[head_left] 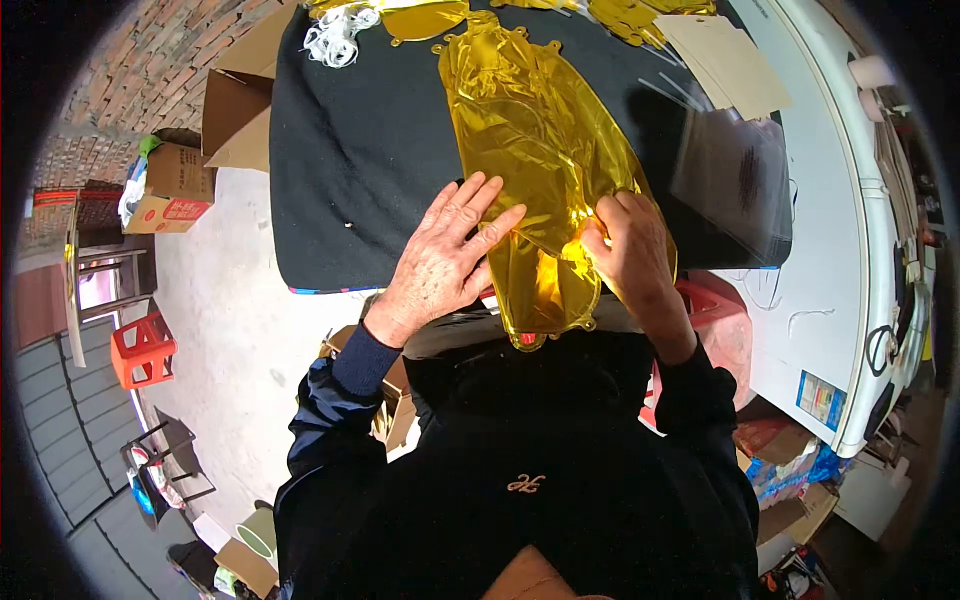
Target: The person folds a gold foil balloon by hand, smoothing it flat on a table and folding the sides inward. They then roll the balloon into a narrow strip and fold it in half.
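Observation:
A shiny gold foil balloon [520, 130], flat and creased, lies lengthwise on the black cloth, its near end hanging over the table edge toward my body. Small tabs with holes stick out along its rim. My left hand [445, 250] rests on the balloon's left edge, fingers stretched out and slightly spread. On the right side of the balloon, my right hand [630, 245] is closed, with its curled fingers pinching a fold of the foil. The foil is bunched and bright beside those fingertips.
Black cloth [350, 170] covers the table. At its far side lie white ribbon [338, 38], more gold foil [625, 18] and beige card sheets [725, 60]. Clear plastic bags [735, 180] lie at right, by a white surface [800, 300]. A red stool [143, 350] stands on the floor at left.

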Tool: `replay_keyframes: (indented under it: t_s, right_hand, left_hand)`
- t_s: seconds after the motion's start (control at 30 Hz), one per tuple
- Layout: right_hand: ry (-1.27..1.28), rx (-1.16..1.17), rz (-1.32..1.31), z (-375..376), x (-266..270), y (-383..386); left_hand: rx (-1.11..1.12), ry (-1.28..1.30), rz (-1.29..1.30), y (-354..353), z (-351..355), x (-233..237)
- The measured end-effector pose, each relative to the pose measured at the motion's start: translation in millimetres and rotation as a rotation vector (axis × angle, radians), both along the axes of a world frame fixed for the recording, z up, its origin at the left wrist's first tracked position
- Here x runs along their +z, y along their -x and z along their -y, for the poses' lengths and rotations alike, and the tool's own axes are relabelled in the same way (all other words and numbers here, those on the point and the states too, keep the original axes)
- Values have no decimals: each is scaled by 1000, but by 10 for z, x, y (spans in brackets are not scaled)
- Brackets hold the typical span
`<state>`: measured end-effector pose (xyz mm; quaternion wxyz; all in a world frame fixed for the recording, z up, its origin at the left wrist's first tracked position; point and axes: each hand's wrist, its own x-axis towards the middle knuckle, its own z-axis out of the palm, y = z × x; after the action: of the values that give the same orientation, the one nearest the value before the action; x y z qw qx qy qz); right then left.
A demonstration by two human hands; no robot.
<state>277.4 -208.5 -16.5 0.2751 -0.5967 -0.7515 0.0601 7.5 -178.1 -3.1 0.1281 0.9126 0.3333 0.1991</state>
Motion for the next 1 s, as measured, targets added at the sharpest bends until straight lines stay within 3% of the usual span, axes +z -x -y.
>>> replay_keyframes:
  t_s: [0.47,0.67,1.0]
  right_hand:
    - [130,2,-31,19,69,-61]
    - [-62,-183,110,35,147,-481]
    - [395,-392,233,253,336,-533]
  left_hand:
    - [-82,4,-50,18,-94,-16]
    - [-95,1,-65,23,-102,-6]
    - [-94,-20,-83,10,-93,3]
